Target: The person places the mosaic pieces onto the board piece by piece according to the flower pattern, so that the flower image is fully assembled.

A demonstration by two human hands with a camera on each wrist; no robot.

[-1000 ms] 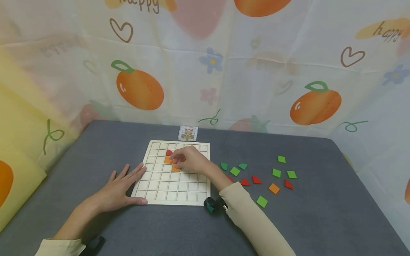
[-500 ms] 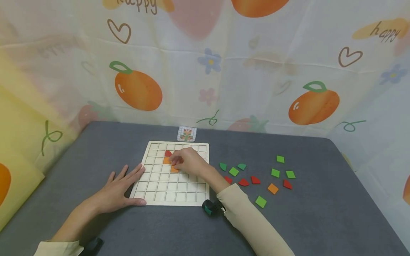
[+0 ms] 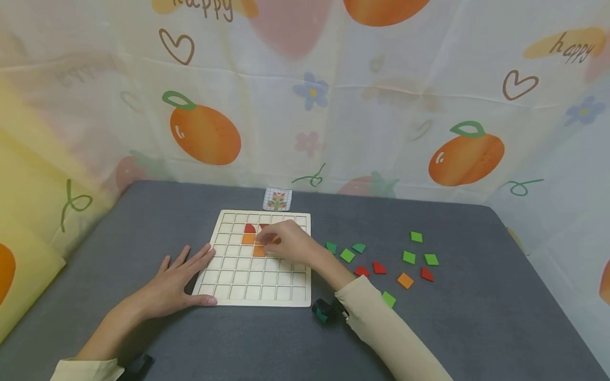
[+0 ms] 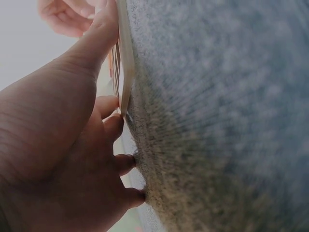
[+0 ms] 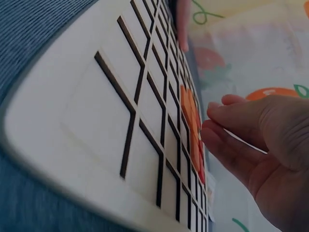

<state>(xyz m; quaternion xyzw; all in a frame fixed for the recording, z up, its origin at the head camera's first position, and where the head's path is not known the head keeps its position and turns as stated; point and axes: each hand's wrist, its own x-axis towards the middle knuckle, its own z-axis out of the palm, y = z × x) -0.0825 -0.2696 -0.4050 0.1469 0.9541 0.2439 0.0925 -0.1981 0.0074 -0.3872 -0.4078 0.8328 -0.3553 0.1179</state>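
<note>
A pale gridded board [image 3: 233,278] lies on the grey table. My left hand [image 3: 183,280] rests at its left side in the head view, fingers spread, with the thumb on the near left corner and the index fingertip at the left edge. Over the upper middle of the grid, my right hand [image 3: 289,241] has its thumb and fingers bent close above the laid pieces; nothing shows between them in the right wrist view. Near those fingertips sit a red quarter-round piece [image 3: 250,228], an orange square [image 3: 249,238], a lower orange square [image 3: 259,251] and a partly covered red piece [image 3: 263,226].
Right of the board lie loose pieces: several green squares [image 3: 409,257], dark green rounded pieces [image 3: 359,247], red pieces [image 3: 379,268] and an orange square [image 3: 405,280]. Behind the board is a small pattern card [image 3: 277,199]. A printed cloth [image 3: 267,106] hangs at the table's back.
My right hand has shifted slightly right, uncovering part of the second red piece on the board. Its forearm now hides a loose red piece. My left hand stays in place.
</note>
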